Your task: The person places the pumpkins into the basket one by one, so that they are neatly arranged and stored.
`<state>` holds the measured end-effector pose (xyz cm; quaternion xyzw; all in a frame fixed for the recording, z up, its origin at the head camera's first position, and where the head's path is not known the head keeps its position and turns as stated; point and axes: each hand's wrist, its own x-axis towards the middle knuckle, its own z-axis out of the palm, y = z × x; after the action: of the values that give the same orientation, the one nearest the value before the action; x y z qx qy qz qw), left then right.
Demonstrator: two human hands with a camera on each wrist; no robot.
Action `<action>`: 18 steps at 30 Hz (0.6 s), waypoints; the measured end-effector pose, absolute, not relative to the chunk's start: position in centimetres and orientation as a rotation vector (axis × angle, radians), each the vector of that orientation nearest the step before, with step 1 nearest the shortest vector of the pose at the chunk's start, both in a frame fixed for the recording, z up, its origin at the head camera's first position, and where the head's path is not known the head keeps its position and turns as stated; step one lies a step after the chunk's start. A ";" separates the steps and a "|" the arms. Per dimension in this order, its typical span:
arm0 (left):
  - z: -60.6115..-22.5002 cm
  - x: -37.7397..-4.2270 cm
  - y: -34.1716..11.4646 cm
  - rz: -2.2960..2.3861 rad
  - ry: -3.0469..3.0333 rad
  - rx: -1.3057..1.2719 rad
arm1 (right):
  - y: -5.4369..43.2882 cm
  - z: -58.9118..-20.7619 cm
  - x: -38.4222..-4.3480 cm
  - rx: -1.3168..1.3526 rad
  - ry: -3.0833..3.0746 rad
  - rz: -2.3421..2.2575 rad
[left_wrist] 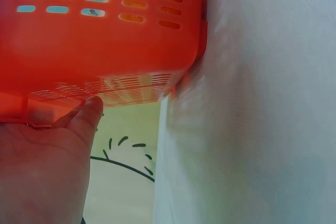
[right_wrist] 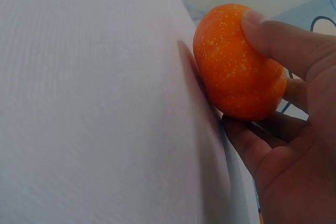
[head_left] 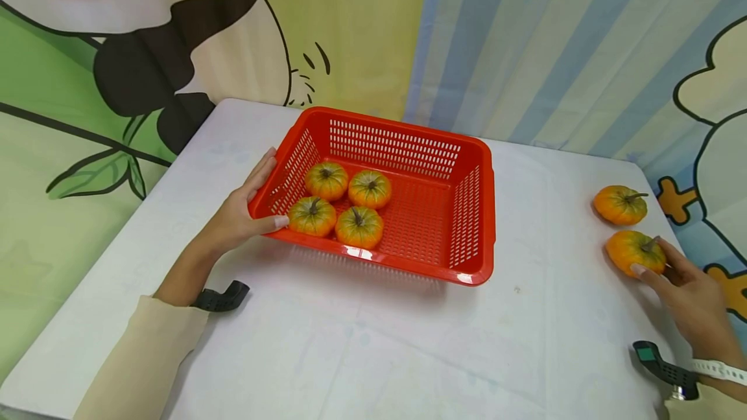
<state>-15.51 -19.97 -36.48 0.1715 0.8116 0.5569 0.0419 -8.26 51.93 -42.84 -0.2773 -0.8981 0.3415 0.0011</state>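
A red plastic basket (head_left: 403,264) with slotted walls stands on the table, with several small orange-and-green pumpkins (head_left: 360,227) grouped at its left end. My left hand (head_left: 242,212) holds the basket's left end, thumb over the front rim and fingers along the outer side. Far to the right, my right hand (head_left: 694,293) grips another small pumpkin (head_left: 633,251) between thumb and fingers. In the right wrist view this pumpkin (right_wrist: 236,66) shows its speckled orange underside close to the tabletop. One more pumpkin (head_left: 620,205) lies just behind it.
A white cloth covers the table (head_left: 362,355). Behind it hangs a curtain (head_left: 525,44) with cartoon figures and blue stripes, close to the basket's back rim. The table's right edge runs beside the right hand.
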 end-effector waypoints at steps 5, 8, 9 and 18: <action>-36.5 -15.5 -19.9 1.707 2.476 0.519 | 51.0 -42.2 -8.2 -0.776 -2.862 1.032; -36.5 -15.5 -19.8 1.708 2.477 0.519 | 49.8 -41.2 -7.9 -0.690 -2.901 1.003; -36.5 -15.5 -19.8 1.705 2.480 0.519 | 49.4 -40.8 -7.9 -0.668 -2.912 0.998; -36.4 -15.4 -19.8 1.688 2.503 0.529 | 46.8 -38.7 -8.2 -0.554 -2.973 1.039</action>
<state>-15.43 -19.84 -36.42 0.1724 0.8160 0.5503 0.0383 -8.21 46.75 -38.68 -0.1731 -0.9294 0.3247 -0.0282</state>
